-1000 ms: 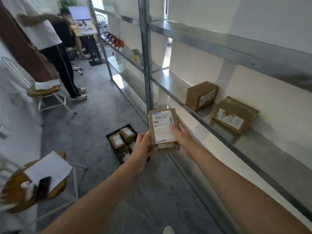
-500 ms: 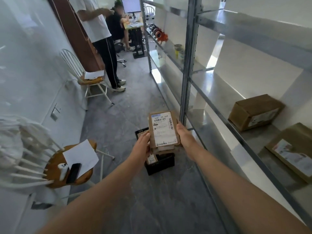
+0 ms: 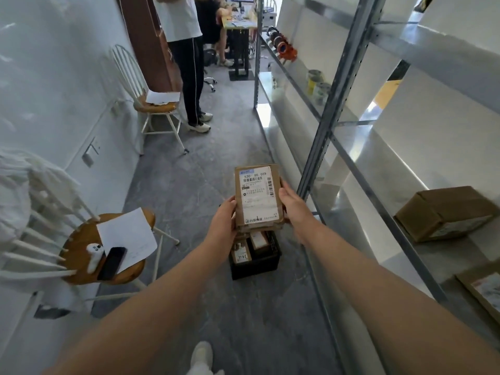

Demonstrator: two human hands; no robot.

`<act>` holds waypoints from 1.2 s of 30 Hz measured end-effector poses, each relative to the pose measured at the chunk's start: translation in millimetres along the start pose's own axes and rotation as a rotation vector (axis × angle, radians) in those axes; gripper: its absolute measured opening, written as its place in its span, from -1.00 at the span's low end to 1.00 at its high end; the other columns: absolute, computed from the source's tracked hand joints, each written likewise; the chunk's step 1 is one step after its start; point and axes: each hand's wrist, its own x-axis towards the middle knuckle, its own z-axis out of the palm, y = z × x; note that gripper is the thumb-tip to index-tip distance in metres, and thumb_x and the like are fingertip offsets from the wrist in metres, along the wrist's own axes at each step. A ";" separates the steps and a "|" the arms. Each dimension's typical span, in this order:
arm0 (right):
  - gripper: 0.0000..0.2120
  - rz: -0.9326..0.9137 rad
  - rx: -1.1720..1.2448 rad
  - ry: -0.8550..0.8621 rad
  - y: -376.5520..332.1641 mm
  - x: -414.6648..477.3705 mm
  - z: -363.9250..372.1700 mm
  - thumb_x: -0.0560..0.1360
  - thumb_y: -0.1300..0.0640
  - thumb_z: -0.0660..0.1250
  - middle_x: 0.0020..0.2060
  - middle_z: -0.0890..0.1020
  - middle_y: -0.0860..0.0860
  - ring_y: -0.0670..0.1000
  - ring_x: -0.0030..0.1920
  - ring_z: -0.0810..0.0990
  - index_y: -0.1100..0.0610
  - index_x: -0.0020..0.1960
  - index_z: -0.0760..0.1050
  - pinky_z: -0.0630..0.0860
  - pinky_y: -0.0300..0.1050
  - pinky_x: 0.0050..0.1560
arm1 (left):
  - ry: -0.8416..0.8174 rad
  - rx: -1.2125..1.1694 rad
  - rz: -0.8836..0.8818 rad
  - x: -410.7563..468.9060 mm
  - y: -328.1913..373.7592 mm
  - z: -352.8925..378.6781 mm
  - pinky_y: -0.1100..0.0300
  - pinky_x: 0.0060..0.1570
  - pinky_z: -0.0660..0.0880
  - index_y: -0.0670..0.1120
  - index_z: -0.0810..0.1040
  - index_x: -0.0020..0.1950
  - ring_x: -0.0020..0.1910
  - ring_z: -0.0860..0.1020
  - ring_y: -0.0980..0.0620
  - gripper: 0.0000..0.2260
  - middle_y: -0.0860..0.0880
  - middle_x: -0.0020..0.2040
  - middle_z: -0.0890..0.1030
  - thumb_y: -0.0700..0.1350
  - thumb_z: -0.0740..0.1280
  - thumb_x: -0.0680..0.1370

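Two bare hands hold one flat cardboard parcel (image 3: 257, 197) in the head view, out in front of the person and above the grey floor (image 3: 189, 185) of a narrow aisle, with its white shipping label turned up toward the camera. The left hand (image 3: 223, 220) grips the parcel's lower left edge, thumb against the side and fingers curled out of sight behind it. The right hand (image 3: 293, 205) grips the right edge the same way, its thumb lying over the rim beside the label. Directly beneath the parcel in the picture, a black crate (image 3: 254, 269) stands on the floor and holds several small labelled parcels (image 3: 239, 254). Metal shelving (image 3: 324, 131) runs along the right side, one upright just beside the right hand, and a closed cardboard box (image 3: 443, 212) sits on a shelf well apart from the hands. On the left, a chair (image 3: 78, 255) with a wooden seat carries a sheet of paper (image 3: 127, 235) and a dark phone (image 3: 112, 262) lying partly on it. Farther down the aisle stands a person (image 3: 186, 50) in a white shirt and dark trousers.
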 end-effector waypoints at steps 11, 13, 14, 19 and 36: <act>-0.58 0.015 -0.024 0.051 -47.5 70.7 65.2 0.70 0.08 0.01 0.30 0.56 0.03 0.04 0.12 0.63 -0.18 0.53 0.21 0.60 -0.15 -0.22 | -0.071 0.001 -0.015 79.2 61.7 -47.7 0.24 -0.28 0.59 -0.03 0.52 0.30 -0.04 0.70 0.03 -0.70 -0.02 0.02 0.72 -0.03 0.10 0.66; -0.59 0.018 -0.037 0.065 -54.0 84.1 81.3 0.70 0.07 0.01 0.28 0.57 0.02 0.04 0.12 0.63 -0.19 0.52 0.21 0.59 -0.18 -0.25 | -0.073 0.001 -0.014 94.6 75.3 -59.0 0.25 -0.31 0.58 -0.03 0.53 0.29 -0.07 0.70 0.06 -0.71 0.00 -0.01 0.72 -0.06 0.10 0.66; -0.59 0.018 -0.043 0.076 -55.9 91.1 87.9 0.70 0.06 0.01 0.25 0.59 0.01 0.02 0.08 0.64 -0.21 0.52 0.22 0.59 -0.21 -0.30 | -0.075 0.004 -0.018 101.8 81.6 -64.3 0.26 -0.33 0.58 -0.04 0.53 0.29 -0.10 0.70 0.08 -0.71 0.00 -0.02 0.73 -0.07 0.10 0.66; -0.59 0.042 -0.056 0.098 -56.0 123.1 116.0 0.70 0.05 0.01 0.14 0.63 -0.08 -0.07 -0.05 0.67 -0.26 0.49 0.23 0.57 -0.22 -0.35 | -0.085 0.022 -0.060 132.8 99.4 -92.3 0.29 -0.37 0.55 -0.06 0.49 0.36 -0.15 0.70 0.10 -0.69 -0.04 0.04 0.71 -0.08 0.10 0.67; -0.60 0.078 -0.023 0.072 -49.6 197.3 107.7 0.69 0.04 0.01 0.04 0.64 -0.15 -0.11 -0.14 0.69 -0.30 0.47 0.23 0.56 -0.24 -0.42 | -0.046 0.070 -0.073 179.4 111.5 -82.4 0.26 -0.26 0.60 -0.03 0.43 0.43 0.10 0.64 0.01 -0.67 -0.05 0.19 0.65 -0.09 0.14 0.67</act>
